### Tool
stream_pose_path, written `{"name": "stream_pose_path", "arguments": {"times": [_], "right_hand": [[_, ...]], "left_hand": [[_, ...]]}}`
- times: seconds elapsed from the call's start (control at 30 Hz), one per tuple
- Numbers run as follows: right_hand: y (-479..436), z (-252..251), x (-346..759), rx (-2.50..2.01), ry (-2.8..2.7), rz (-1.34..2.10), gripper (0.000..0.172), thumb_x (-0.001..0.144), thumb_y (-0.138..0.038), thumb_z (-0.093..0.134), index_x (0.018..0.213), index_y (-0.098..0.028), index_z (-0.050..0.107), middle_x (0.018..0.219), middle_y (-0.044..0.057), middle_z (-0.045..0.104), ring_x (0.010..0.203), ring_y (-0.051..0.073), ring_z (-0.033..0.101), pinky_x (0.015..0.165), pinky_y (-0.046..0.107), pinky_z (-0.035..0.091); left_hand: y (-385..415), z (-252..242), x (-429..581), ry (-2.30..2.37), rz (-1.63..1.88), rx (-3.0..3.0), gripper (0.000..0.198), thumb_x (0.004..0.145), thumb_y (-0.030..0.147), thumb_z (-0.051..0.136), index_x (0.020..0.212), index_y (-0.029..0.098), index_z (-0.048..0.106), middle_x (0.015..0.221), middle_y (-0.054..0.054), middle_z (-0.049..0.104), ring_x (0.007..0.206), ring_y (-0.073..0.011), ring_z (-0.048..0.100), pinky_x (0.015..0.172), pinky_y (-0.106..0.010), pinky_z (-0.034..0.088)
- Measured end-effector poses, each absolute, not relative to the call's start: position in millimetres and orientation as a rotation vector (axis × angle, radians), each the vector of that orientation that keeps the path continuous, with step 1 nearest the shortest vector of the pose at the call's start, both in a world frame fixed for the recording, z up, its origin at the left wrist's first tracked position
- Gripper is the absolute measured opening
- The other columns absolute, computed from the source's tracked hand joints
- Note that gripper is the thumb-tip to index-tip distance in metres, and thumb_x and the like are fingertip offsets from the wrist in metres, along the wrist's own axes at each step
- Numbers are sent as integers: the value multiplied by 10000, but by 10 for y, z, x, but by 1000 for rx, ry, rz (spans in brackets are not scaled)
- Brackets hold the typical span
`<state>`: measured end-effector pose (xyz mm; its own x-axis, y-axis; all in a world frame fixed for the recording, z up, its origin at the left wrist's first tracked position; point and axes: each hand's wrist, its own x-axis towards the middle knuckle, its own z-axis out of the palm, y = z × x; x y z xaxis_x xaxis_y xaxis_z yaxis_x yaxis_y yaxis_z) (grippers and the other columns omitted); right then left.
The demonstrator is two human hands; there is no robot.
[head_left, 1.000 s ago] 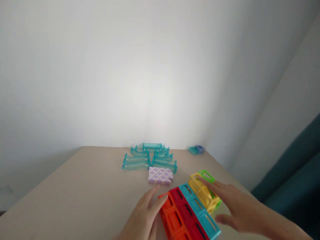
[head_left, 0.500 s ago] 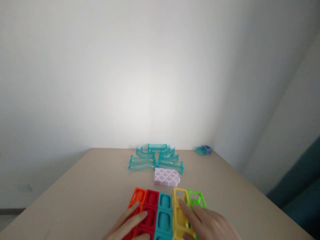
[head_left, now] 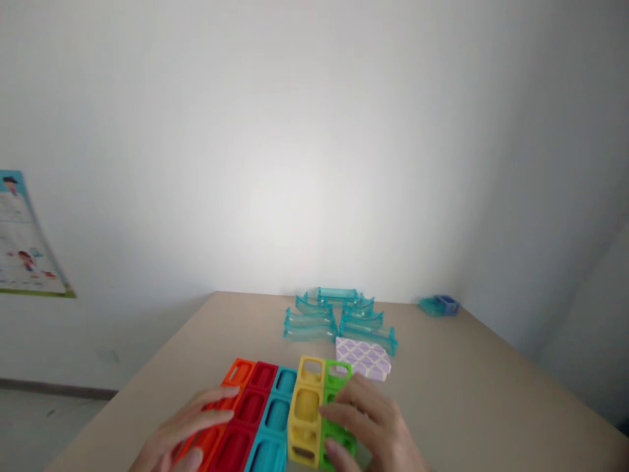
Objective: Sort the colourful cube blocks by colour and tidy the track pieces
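Observation:
Several brightly coloured plastic strips with rounded windows lie side by side at the near edge of the view. My left hand [head_left: 189,426] rests at the left side, fingers spread over the orange strip [head_left: 239,372], close to the red strip [head_left: 250,408]. A teal strip [head_left: 278,414] lies beside the red one. My right hand [head_left: 371,419] curls over the green strip [head_left: 339,369], fingertips reaching the edge of the yellow strip [head_left: 307,403]. Yellow and green sit together, angled away from teal, with a gap at the near end.
Behind the strips lies a flat lilac patterned piece [head_left: 363,358]. Several clear teal curved pieces [head_left: 312,321] stand farther back on the beige table [head_left: 442,393]. A small blue box [head_left: 447,304] is at the back right corner, by the wall. A poster [head_left: 29,242] hangs at left.
The view has swung left, bringing the poster in. Yellow and green strips have turned away from the teal one. My right hand has shifted onto the green strip; my left fingers lie more on orange.

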<state>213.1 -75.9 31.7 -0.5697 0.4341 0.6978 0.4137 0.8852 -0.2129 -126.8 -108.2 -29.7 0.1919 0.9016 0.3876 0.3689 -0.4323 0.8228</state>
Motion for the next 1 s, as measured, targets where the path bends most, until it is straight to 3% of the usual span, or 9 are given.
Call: {"name": "stream_pose_path", "arguments": {"times": [0.1,0.2,0.33,0.5,0.63,0.77,0.87,0.93,1.0], "right_hand": [[-638,134,2177,-647,-2011,233,346,932,-330,434,1232,-186,533,1114,132,582,1071,274,558,897,428,472],[-462,-63,2214,-810,-1876,315,363,975,-303,360,1313,-256,483,1305,101,533,1239,274,476,997,449,421],[-181,-155,2337,-943,-1878,66,295,955,-232,407,1174,-270,599,1168,87,619,1126,262,551,945,455,454],[97,-202,2577,-1141,-2273,-272,409,883,-283,551,1292,-274,559,1314,117,562,1208,331,491,1002,586,375],[133,-213,2608,-1110,-2296,-191,359,889,-296,543,1243,-264,595,1252,114,608,1169,327,523,999,586,376],[-62,-161,2595,-955,-2028,177,327,958,-320,404,1237,-287,573,1227,87,613,1158,280,545,996,493,416],[-277,-173,2590,-845,-1879,520,487,969,-473,323,1421,-295,358,1403,87,479,1274,292,457,1058,486,365],[-382,-195,2565,-780,-1927,718,750,886,-658,362,1499,-267,176,1518,105,315,1354,331,346,1098,505,307],[-434,-205,2526,-760,-1978,857,975,766,-790,410,1515,-249,97,1565,114,190,1396,364,248,1115,518,267]], "left_hand": [[-777,-250,-1391,1200,1304,1556,358,847,427,569,1130,251,699,1381,-64,549,1322,-320,431,1133,-460,290],[-338,-208,-1326,1038,1228,1215,417,824,361,612,1209,201,639,1335,-111,585,1246,-335,516,1065,-497,384],[170,-187,-1132,854,1158,954,344,792,277,657,1109,142,672,1181,-156,674,1072,-313,645,985,-477,462],[370,-150,-946,676,1022,938,346,813,248,641,1143,143,651,1295,-160,604,1066,-298,651,937,-421,492],[314,-96,-823,689,944,958,363,844,316,614,1182,184,629,1315,-149,588,1001,-293,674,851,-436,531],[266,-50,-799,683,836,1094,367,801,289,661,1151,177,647,1307,-149,593,1009,-298,664,857,-430,523],[239,-41,-820,708,743,1318,375,771,269,693,1133,175,661,1282,-134,615,1020,-268,653,873,-369,506],[222,-46,-829,734,698,1472,394,754,268,708,1135,180,663,1214,-116,660,982,-240,658,833,-320,508],[210,-51,-837,754,652,1560,418,750,274,708,1153,178,657,1108,-103,710,909,-220,671,768,-287,512]]}}
